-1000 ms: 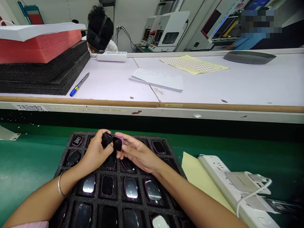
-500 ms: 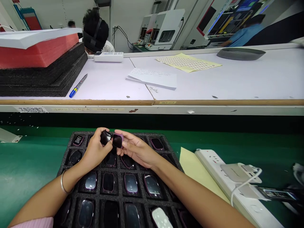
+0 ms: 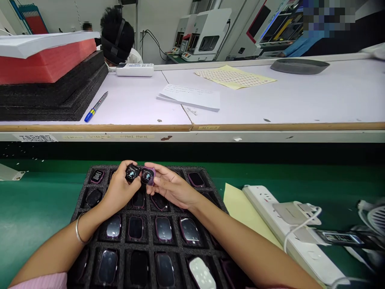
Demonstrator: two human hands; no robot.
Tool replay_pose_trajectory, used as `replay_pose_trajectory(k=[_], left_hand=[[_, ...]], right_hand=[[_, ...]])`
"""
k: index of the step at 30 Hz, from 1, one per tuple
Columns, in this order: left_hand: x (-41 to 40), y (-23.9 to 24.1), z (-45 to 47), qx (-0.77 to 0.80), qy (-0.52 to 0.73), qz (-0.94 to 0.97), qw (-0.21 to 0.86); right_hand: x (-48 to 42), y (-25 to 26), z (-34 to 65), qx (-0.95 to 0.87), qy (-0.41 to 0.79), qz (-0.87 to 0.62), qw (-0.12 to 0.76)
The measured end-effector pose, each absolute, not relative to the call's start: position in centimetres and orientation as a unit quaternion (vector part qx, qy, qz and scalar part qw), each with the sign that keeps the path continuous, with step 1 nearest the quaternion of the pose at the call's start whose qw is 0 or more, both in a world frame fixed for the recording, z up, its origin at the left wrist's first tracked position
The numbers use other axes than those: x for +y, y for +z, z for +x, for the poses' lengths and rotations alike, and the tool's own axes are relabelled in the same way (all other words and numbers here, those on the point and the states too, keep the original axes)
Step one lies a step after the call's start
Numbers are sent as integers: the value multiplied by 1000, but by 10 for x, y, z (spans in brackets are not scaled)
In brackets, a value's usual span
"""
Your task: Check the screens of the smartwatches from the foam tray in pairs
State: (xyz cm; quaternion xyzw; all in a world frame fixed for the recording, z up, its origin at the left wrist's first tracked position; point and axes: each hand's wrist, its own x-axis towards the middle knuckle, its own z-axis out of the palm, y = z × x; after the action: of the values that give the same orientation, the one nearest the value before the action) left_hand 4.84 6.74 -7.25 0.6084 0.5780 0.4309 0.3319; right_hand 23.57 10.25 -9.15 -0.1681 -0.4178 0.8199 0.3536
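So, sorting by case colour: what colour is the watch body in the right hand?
Purple, on the watch body held by the right hand, head view.

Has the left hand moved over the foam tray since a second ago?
No. The left hand still holds its black watch above the foam tray's same far-row pockets.

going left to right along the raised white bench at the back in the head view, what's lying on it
stack of foam sheets → blue-capped pen → white power strip → white paper pad → yellow label sheet → dark grey tray
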Motion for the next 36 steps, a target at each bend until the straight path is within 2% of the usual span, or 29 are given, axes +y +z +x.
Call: replay_pose_trajectory(k=[36], left_hand=[[68, -76, 47, 565, 425, 619, 344]], right_hand=[[101, -93, 235, -427, 816, -170, 351]])
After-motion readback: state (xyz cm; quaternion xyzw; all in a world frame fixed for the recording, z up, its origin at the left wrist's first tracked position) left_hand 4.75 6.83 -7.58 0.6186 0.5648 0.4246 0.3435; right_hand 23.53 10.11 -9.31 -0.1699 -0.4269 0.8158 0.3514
